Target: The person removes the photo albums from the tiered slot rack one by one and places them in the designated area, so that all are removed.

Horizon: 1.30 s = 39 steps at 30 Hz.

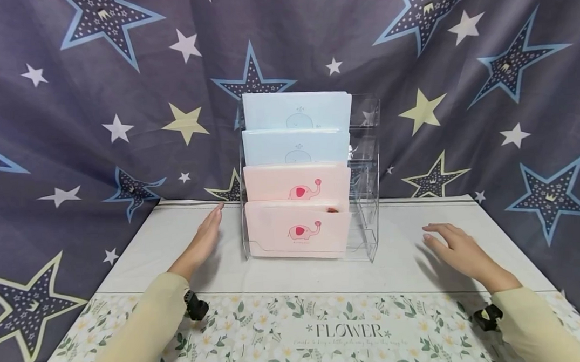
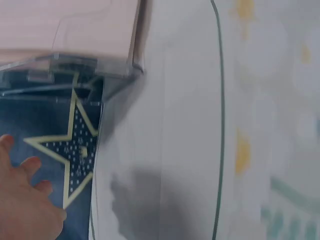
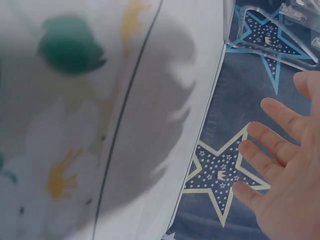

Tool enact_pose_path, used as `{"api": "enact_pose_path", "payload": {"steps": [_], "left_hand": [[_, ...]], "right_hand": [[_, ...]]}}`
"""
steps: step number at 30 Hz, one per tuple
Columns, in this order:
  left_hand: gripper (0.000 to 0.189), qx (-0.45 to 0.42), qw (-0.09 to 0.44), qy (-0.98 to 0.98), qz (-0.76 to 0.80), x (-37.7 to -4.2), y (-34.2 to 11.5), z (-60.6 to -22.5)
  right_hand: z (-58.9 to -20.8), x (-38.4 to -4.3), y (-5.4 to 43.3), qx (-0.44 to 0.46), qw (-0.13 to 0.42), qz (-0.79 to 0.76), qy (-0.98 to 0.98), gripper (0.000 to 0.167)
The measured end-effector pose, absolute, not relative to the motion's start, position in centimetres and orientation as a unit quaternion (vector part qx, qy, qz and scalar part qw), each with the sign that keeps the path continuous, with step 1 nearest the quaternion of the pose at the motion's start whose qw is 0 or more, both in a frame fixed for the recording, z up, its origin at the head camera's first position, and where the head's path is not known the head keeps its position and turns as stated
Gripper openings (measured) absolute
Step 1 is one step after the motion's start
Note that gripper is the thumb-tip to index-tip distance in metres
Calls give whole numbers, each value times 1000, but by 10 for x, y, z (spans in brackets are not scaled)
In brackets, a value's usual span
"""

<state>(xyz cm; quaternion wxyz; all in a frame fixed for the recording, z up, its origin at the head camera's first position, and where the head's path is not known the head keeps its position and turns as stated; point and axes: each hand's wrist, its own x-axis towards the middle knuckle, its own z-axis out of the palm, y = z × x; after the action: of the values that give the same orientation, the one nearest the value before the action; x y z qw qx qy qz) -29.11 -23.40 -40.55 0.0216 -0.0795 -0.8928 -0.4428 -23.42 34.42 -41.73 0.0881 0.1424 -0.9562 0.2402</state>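
Left hand (image 1: 202, 241) held nothing; fingers extended together, palm edge toward the table, just beside a rack yet apart from it. Right hand (image 1: 460, 252) likewise held nothing, fingers loose and parted, above white cloth, well away from the rack's right side. Cuffs: pale yellow sleeves (image 1: 141, 325), soft and matte, with a small black device (image 1: 196, 305) at the left wrist and a dark one (image 1: 488, 318) at the right. Rack (image 1: 365, 153) stood upright at table centre: clear, glossy, rigid plastic, stepped in tiers, thin-edged. Its stock sat toward the left side: two pink sheets (image 1: 273, 236) below, two pale blue sheets (image 1: 267, 113) above, all flat, smooth, rectangular; whether single leaves or folders could not be told. Pink faces bore a red-eared elephant raising a ball on its trunk; blue ones a line-drawn whale. Lettering under the front elephant was too small to read. A dark red patch (image 1: 332, 210) peeped over the front pink edge. Tablecloth (image 1: 284, 278): plain white behind, leaf-and-blossom print in front, lettered "FLOWER", with fine script beneath, not securely legible. Beyond hung a creased, dark grey-violet curtain (image 1: 273, 19), patterned with white, yellow and blue-edged stars, some carrying small crowns.
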Motion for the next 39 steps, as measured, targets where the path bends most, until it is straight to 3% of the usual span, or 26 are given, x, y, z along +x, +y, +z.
{"api": "enact_pose_path", "payload": {"steps": [5,18,26,39], "left_hand": [[65,-84,31,-876,-474,-298,-220,-408],[75,-50,17,-849,-526,-306,-194,-402],[77,-43,35,-836,-546,-311,-189,-400],[57,-27,48,-823,-566,-314,-181,-399]], "right_hand": [[-412,-234,337,149,93,259,-950,47],[-400,-229,312,201,198,286,-916,22],[-393,-229,294,220,197,306,-905,22],[-392,-240,252,273,178,359,-875,26]]}}
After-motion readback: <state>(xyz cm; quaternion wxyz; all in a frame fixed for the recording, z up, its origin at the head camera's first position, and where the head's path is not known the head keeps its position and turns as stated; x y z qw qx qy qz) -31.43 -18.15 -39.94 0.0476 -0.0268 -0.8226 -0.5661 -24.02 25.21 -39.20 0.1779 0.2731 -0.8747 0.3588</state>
